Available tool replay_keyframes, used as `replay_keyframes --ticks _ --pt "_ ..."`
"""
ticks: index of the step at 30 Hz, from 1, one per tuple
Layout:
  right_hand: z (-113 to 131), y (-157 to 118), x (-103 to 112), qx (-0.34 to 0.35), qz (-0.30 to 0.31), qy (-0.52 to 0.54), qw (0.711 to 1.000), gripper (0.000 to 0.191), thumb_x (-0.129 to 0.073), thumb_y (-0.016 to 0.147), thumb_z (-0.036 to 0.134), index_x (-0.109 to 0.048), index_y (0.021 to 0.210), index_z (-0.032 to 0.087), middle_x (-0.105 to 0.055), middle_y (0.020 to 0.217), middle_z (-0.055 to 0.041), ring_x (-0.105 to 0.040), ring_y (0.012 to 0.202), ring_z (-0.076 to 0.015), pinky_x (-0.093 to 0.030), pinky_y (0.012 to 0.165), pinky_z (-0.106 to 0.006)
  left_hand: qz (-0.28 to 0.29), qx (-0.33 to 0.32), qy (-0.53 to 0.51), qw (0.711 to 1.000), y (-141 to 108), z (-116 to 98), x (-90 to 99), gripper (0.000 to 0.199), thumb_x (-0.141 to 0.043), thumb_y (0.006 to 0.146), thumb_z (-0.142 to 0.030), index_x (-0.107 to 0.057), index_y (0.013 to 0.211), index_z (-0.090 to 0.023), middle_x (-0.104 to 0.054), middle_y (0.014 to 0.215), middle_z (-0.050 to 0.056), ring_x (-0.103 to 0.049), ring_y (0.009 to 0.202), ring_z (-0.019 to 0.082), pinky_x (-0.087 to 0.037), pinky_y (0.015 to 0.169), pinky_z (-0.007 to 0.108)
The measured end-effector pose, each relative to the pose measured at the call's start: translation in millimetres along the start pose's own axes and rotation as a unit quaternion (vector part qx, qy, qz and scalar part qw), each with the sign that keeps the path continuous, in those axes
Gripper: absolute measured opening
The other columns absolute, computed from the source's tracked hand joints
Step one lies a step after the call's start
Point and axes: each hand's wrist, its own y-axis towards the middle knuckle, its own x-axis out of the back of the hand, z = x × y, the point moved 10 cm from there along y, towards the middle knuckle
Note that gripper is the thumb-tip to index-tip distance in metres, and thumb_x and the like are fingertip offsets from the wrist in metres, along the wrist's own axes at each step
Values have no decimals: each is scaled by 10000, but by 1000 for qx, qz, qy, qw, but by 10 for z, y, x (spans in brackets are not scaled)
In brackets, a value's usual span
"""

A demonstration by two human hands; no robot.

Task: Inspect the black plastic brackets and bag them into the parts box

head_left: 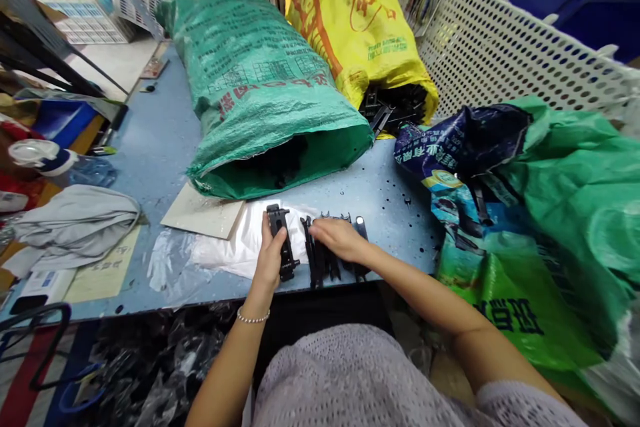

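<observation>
My left hand (271, 255) is closed around a black plastic frame-like part (283, 243), held upright near the table's front edge, with the thumb across its face. Just to the right, several slim black plastic pieces (331, 265) lie side by side on the table. My right hand (340, 238) reaches over them from the right, its fingers together and bent, the tips at the leftmost slim black piece (311, 257). The fingers partly cover the row. Under and behind my left hand lies a white plastic sheet (220, 252).
A green woven sack (270, 73) lies behind, its dark mouth facing me. A yellow sack (365, 20) spills black parts (400, 107). Green and blue bags (560, 213) crowd the right, before a white perforated crate (505, 47). Left are cardboard (200, 211) and a grey cloth (80, 220).
</observation>
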Motion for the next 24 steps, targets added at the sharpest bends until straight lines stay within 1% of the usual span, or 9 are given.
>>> replay_keyframes --ticks 2,5,8,10,14,17,20,22,24 --pt "-266 390 292 -69 -71 -4 995 402 -291 1041 465 -576 942 200 -663 934 -60 -605 858 -195 -413 765 -292 3 -11 73 997 -25 211 -16 702 -663 827 -420 -392 1460 -284 -486 1474 85 -445 1376 283 -350 1154 451" --pt "-579 1075 525 -177 -124 -6 976 482 -369 991 554 -514 1237 166 -627 1224 -165 -602 1100 -295 -431 901 -381 26 -49 162 985 -117 384 -216 695 -623 847 -342 -374 1487 -235 -254 1625 103 -137 1530 289 -83 1255 449" --pt "-767 1579 424 -263 -85 89 957 698 -563 887 551 -382 1377 88 -629 1206 -241 -615 1099 -366 -468 889 -450 34 -77 196 977 -165 367 -306 690 -615 855 -312 -368 1495 -234 -226 1629 126 -108 1534 294 -57 1254 457" --pt "-770 1679 338 -272 -64 166 946 659 -580 876 441 -359 1376 71 -670 1085 -214 -671 931 -324 -520 759 -414 20 -92 176 980 -128 249 -201 674 -622 864 -337 -376 1486 -260 -264 1611 121 -193 1510 302 -141 1237 493" --pt "-549 1250 159 -219 -27 279 934 441 -393 930 363 -389 1325 168 -655 793 -36 -598 537 -172 -460 475 -282 -19 -81 -5 997 76 -76 107 609 -607 884 -484 -437 1427 -267 -423 1518 116 -439 1380 265 -337 1158 456" --pt "-117 663 -45 -113 47 397 910 435 -387 940 437 -364 1321 228 -621 753 17 -556 497 -147 -428 467 -261 48 -40 -148 987 181 -291 -71 588 -497 905 -620 -512 1350 -237 -563 1386 126 -537 1293 257 -437 1077 420" --pt "64 209 1 -91 54 269 957 350 -472 936 519 -489 1124 225 -606 702 14 -578 587 -169 -426 583 -283 107 -21 -162 981 104 -458 -344 528 -559 895 -575 -536 1290 -225 -664 1207 106 -643 1122 249 -516 960 396" --pt "50 110 222 -109 -4 157 982 315 -421 971 525 -519 970 226 -603 724 0 -583 671 -182 -406 659 -299 101 -39 -123 986 2 -525 -399 482 -624 885 -494 -525 1283 -243 -677 1150 73 -667 1040 223 -530 924 369" --pt "95 155 423 -95 -55 115 987 329 -370 995 509 -512 900 228 -597 766 -4 -569 724 -181 -383 697 -303 100 -61 -76 990 -100 -546 -423 496 -618 898 -466 -487 1334 -268 -655 1189 64 -666 1020 211 -531 922 366"
